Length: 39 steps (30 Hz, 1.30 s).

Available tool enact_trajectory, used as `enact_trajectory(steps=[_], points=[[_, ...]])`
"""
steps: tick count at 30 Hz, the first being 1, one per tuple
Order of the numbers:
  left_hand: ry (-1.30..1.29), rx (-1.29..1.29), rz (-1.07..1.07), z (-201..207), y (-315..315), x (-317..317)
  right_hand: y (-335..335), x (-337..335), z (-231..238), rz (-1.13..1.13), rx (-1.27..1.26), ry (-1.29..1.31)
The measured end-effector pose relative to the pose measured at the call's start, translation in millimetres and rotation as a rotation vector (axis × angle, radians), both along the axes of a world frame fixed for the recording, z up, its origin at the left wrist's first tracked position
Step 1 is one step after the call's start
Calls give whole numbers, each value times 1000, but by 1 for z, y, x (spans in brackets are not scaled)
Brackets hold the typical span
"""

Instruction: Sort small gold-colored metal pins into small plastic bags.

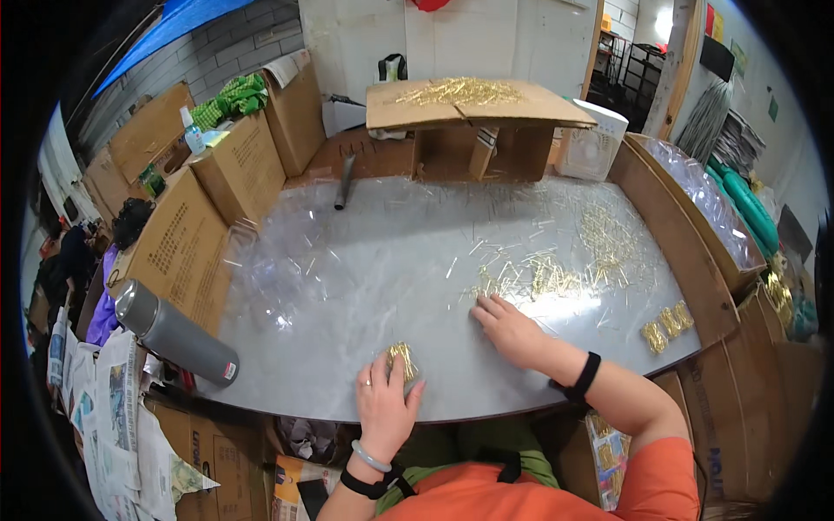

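Note:
At the near middle of the grey table, my left hand closes around a small clear pack of thin gold-coloured pins. The pins stick up past its fingers, and the palm hides the pack's lower part. My right hand rests palm down further right, its fingers partly stretched out and touching the tabletop. Loose gold-coloured pins lie scattered just beyond its fingertips. Whatever is under those fingertips is hidden. Several filled bundles of pins stand by the right edge.
A cardboard stand bearing more pins stands at the back. Crumpled clear plastic bags and a dark tube lie left of centre. A grey flask leans at the left edge. Cardboard walls border the right.

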<state>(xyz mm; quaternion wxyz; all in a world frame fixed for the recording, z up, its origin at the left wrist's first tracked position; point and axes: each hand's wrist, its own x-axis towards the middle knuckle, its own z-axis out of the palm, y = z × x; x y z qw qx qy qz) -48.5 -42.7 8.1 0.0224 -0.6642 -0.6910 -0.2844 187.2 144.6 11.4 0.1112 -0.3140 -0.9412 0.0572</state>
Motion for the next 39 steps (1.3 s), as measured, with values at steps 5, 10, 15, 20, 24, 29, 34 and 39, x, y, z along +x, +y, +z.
enact_trajectory(steps=[5, 10, 15, 20, 24, 29, 34, 39], points=[[32, 27, 19, -11, 0, 1, -75, 28, 22, -75, -23, -5], [54, 109, 72, -5, -1, 12, -101, 18, 10, -244, 78, -12], [72, 196, -63, -2, -20, 27, -67, 7, -16, -384, 56, 94], [-80, 124, -320, -15, -19, 52, -74, 11, -10, -274, 137, 16], [-76, 86, -289, -14, -11, 66, -86, 15, -11, -186, 109, 61], [-53, 88, -266, -11, -6, 68, -81, 22, -9, -165, 76, 100], [-62, 73, -304, -13, -4, 62, -83, 20, -2, -117, 37, 112], [-108, 46, -290, -10, -5, 59, -90, 16, -6, -116, 26, 172]])
